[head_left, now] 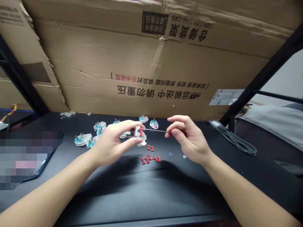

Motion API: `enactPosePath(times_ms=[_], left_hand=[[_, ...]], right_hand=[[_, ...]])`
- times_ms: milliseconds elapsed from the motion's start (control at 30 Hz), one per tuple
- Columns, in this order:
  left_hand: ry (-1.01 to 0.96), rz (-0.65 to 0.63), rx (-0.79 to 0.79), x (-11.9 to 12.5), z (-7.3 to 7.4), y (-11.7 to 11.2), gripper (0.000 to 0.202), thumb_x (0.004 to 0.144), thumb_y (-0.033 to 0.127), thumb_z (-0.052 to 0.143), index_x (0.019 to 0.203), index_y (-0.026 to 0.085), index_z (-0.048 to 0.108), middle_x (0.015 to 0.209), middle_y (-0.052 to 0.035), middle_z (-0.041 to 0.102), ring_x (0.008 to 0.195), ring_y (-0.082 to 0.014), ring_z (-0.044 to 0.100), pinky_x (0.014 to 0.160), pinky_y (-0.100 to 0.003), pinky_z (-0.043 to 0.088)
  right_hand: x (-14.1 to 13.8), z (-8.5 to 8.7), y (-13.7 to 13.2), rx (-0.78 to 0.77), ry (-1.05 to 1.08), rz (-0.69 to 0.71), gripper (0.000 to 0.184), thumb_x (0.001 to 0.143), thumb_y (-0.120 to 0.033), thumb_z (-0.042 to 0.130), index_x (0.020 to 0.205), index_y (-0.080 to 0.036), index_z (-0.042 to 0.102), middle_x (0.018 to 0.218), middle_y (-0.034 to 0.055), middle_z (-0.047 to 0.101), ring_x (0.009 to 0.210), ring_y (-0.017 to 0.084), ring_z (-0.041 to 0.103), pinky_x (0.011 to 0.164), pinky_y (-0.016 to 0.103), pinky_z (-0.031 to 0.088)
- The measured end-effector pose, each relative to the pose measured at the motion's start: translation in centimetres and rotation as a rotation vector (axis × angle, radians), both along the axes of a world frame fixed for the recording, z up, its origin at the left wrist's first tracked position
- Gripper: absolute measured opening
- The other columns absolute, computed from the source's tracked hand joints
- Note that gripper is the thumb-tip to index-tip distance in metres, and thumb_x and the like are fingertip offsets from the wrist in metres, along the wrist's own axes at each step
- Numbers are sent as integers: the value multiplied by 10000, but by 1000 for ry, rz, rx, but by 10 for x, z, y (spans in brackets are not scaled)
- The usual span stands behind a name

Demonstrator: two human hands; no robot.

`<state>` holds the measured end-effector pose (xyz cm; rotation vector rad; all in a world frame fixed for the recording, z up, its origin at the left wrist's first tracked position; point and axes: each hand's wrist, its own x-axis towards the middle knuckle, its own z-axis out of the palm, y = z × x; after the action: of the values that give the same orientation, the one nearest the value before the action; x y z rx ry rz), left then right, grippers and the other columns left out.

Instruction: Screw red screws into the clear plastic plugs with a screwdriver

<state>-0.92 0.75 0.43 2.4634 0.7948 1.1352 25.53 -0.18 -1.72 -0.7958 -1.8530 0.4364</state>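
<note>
My left hand pinches a small clear plastic plug part with a red piece on it, held above the black table. My right hand is closed around the red handle end of a thin metal tool, whose tip touches the red piece on the plug part. Several small red pieces lie on the table just below my hands. Behind my left hand lie several clear and blue plug parts with metal prongs.
A big flattened cardboard box with printed characters leans along the back. A grey cable lies at the right near a black frame post. A blurred-out patch covers the left side.
</note>
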Motion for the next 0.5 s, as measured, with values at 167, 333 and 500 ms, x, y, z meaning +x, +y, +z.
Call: enactPosePath(times_ms=[167,333,500], left_hand=[[11,-9,16,1,0,1,198,935,306,613,1075,171,653,1000,-42,732,884,-166,665,810,-259,506],[55,-18,67,1,-3,1,252,927,287,633,1143,159,654,1062,-50,736,935,-163,676,855,-248,511],[106,37,155,-1,-11,4,410,931,311,640,1309,159,601,1187,-82,725,1050,-186,676,929,-277,520]], right_hand=[[-2,-1,-1,95,-8,-36,383,871,-155,665,1206,-285,532,893,-15,635,694,118,575,626,264,462],[-3,1,0,63,-295,-48,116,926,-202,585,1020,-199,654,846,20,639,687,123,549,629,263,447],[-7,-1,2,-101,-300,-3,172,953,-246,535,977,-173,688,801,22,656,657,121,534,635,266,419]])
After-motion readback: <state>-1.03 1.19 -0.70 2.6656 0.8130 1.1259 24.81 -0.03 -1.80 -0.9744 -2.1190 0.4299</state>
